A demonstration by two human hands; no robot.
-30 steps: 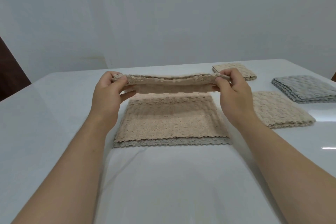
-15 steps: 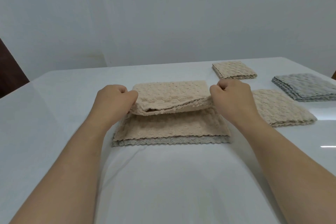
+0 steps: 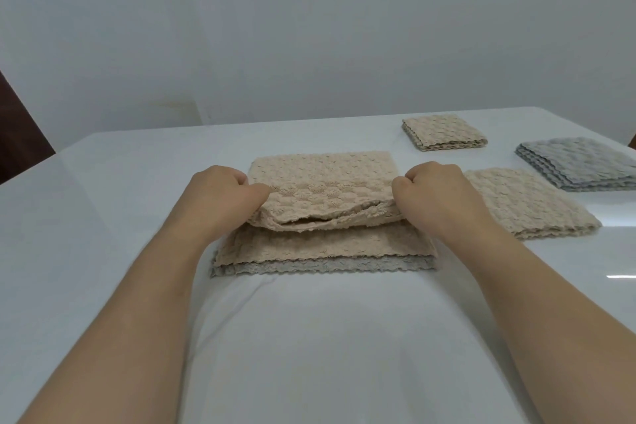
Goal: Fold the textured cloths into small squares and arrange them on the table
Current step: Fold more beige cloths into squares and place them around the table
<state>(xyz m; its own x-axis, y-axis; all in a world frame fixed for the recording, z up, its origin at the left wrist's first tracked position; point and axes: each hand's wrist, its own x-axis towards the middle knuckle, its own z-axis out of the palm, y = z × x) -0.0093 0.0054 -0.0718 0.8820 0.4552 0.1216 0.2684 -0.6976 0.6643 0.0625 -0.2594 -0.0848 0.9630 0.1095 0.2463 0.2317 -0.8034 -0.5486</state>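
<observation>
Head view, and I begin at the fingers: on the left hand (image 3: 220, 196) they are curled under with the thumb laid on top, pinching the left end of the folded beige cloth (image 3: 323, 182). The right hand (image 3: 433, 193) does the same at the right end, knuckles up, fingers tucked in around the fabric. Between my two grips the cloth is doubled over, its fold towards the far side and its loose near edges gaping slightly apart. It lies at the middle of the table (image 3: 103, 217), resting on the far half of a second beige cloth (image 3: 327, 246), which is spread flat. Under that one I see a grey cloth (image 3: 323, 267), only its wavy near edge showing. Both forearms reach in from the bottom corners, bare. Just beside the right hand lies a flat beige cloth (image 3: 526, 206). Beyond it, near the far edge, sits a small beige square (image 3: 444, 132), neatly folded. A grey stack (image 3: 578, 163) of several layers lies at the right edge. A pale wall (image 3: 309, 27) stands behind the table, and a dark brown object (image 3: 17, 134) that I cannot identify shows at the far left.
</observation>
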